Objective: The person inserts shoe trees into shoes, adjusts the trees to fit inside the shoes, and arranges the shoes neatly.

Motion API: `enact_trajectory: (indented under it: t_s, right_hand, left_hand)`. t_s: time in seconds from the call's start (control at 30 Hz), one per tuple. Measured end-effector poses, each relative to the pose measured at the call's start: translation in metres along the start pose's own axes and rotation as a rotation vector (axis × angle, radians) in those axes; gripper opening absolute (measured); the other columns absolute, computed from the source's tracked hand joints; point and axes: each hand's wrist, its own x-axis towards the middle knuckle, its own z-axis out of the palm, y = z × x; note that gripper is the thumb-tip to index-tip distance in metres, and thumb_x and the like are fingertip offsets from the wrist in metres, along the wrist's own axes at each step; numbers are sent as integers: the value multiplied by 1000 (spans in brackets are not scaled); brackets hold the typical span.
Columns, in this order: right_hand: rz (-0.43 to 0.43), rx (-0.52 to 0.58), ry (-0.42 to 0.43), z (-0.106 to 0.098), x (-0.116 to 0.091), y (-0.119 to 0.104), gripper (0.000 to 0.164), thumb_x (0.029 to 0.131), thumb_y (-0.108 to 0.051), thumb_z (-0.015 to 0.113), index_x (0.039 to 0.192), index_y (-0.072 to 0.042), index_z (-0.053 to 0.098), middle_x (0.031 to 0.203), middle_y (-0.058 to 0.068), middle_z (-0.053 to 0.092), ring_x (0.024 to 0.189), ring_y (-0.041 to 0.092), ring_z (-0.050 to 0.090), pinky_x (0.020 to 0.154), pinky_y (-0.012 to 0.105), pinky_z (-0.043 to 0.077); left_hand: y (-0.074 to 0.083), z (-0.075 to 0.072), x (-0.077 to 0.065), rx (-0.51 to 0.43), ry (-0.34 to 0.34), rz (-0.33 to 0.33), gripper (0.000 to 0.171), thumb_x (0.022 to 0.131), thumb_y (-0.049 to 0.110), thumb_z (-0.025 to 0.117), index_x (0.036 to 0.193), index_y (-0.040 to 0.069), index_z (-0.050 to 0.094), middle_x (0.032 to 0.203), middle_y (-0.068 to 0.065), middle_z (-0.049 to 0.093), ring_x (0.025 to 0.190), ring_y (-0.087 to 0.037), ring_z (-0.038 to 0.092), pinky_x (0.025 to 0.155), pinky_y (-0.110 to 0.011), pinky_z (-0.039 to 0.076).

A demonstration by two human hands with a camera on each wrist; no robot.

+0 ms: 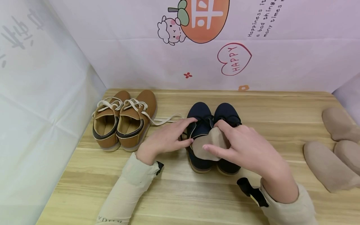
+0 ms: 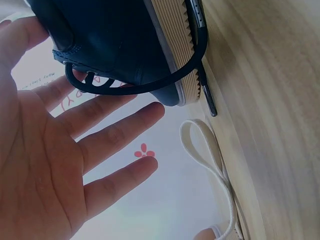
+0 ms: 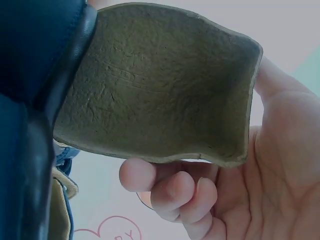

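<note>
A pair of navy lace-up shoes stands side by side, toes away from me: the left shoe point(image 1: 199, 110) and the right shoe point(image 1: 225, 110). My right hand point(image 1: 247, 145) grips a hollow beige moulded-pulp shoe insert point(image 1: 200, 148) between thumb and fingers, over the openings of the shoes. In the right wrist view the rough inner side of the insert point(image 3: 155, 85) faces the camera, its far end up against the dark shoe collar. My left hand point(image 1: 167, 137), fingers spread and fairly straight, rests against the left shoe's outer side, near a black lace point(image 2: 125, 90).
Brown shoes point(image 1: 136, 125) with cream laces stand at the left, one lace point(image 1: 166, 120) trailing towards the navy pair. Several more beige inserts point(image 1: 327, 162) lie at the right on the wooden tabletop point(image 1: 180, 200). A printed white cloth point(image 1: 135, 56) hangs behind.
</note>
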Motion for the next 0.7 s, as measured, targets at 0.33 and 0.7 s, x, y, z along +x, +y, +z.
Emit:
enact_trajectory:
  t_s: [0.33,0.7]
  right_hand:
    - [-147,105,-76,-7,3,21,31,98,-41,61,117,-16,56,60,-14,43,52,-2,42,55,20,41]
    - [-192,173,-128,-7,4,32,22,102,-34,56,121,-25,54,63,-15,43,50,-2,39,53,20,40]
  left_hand:
    - [-2,-1,-1,-5,-3,6,65,98,42,57,154,21,32,151,-3,47,133,-20,53,110,-38,43]
    - [-4,-2,-2,-13,-24,-12,66,98,44,56,155,22,31,154,-2,44,132,-19,54,110,-38,44]
